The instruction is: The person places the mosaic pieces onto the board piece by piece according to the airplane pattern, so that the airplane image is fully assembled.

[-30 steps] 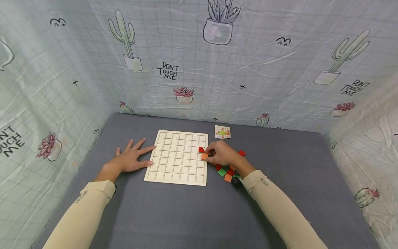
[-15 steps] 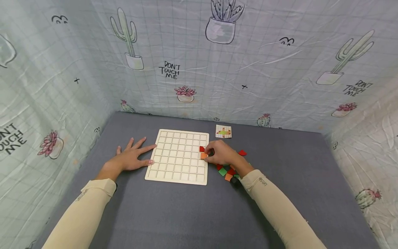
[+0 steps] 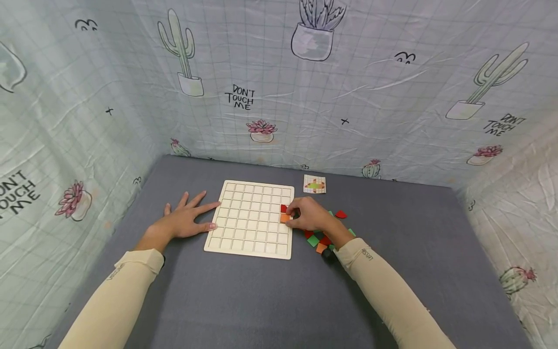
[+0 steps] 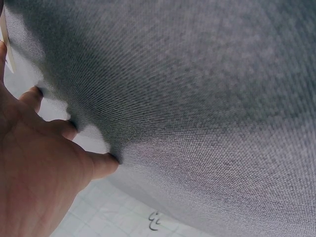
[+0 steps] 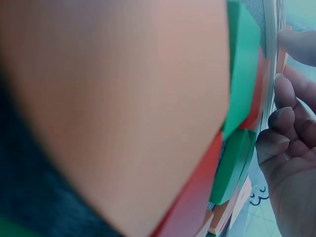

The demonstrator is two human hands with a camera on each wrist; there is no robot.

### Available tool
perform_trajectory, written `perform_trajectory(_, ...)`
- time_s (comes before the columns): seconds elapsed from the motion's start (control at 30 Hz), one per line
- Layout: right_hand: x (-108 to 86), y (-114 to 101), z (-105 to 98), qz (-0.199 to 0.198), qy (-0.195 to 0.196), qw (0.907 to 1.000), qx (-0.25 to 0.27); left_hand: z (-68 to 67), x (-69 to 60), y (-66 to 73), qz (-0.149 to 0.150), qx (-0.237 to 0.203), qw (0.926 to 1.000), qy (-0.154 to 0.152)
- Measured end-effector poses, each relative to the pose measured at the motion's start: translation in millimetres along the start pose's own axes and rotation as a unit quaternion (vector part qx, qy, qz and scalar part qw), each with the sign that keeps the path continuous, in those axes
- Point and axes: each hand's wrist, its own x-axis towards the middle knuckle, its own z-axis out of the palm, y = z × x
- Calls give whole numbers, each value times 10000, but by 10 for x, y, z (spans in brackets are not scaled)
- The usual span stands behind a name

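Note:
A pale gridded board (image 3: 244, 223) lies on the grey tabletop in the head view. At its right edge my right hand (image 3: 311, 214) pinches an orange square tile (image 3: 285, 218) between thumb and fingers, in the rightmost column. Just beyond that tile is a red tile (image 3: 284, 208), partly hidden by the fingers. My left hand (image 3: 185, 222) lies with fingers spread; its index finger and thumb touch the board's left edge. The left wrist view shows its other fingertips (image 4: 112, 159) on the cloth. In the right wrist view, the orange tile (image 5: 282, 57) shows between the fingers.
Loose red, green (image 3: 313, 241) and orange tiles (image 3: 321, 248) lie under and beside my right wrist. A small pattern card (image 3: 315, 184) sits beyond the board's far right corner. Printed cloth walls (image 3: 261, 63) enclose the table at the back and sides.
My right hand has shifted the orange tile slightly left, from over the board's right edge into the rightmost column. The left hand stays in place, while the head view has shifted slightly.

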Motion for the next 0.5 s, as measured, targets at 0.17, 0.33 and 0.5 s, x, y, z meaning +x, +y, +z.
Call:
perform_trajectory(0.17, 1, 1, 5, 18, 28, 10000, -62, 4, 3, 1, 12, -13, 10000, -11)
perform_trajectory(0.33, 4, 2, 6, 30, 36, 10000, -32, 9, 2, 2, 13, -53, 10000, 1)
perform_trajectory(0.5, 9, 4, 13, -38, 73, 9999, -104, 11, 0, 2, 17, -36, 10000, 5)
